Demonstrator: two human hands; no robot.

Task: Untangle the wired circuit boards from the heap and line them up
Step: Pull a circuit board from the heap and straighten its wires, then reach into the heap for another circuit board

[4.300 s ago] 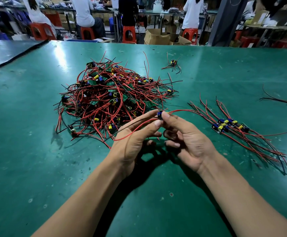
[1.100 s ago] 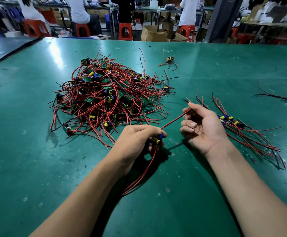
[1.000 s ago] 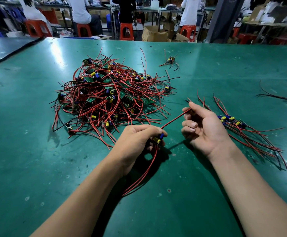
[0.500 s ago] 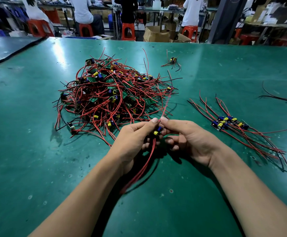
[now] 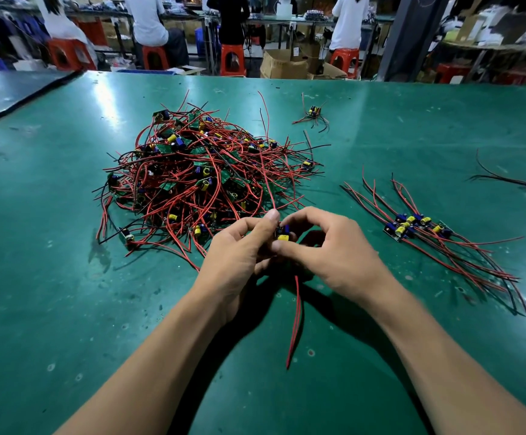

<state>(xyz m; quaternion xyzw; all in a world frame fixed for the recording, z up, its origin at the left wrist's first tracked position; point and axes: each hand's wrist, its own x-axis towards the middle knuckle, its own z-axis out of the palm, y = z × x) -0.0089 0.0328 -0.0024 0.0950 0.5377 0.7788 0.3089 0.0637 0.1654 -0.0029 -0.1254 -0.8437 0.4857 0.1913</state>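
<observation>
- Left hand (image 5: 239,249) and right hand (image 5: 327,246) both pinch one small circuit board (image 5: 283,233).
- Tangled heap (image 5: 205,174) lies at 11 o'clock, lined-up row (image 5: 415,226) at 3 o'clock.

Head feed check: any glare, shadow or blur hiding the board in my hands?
Head view: glare streaks the table at far left, away from the heap. Head view: left hand and right hand cast dark shadow underneath, yet the held board reads sharp. Head view: wide-angle distortion tilts the back pillar.
</observation>
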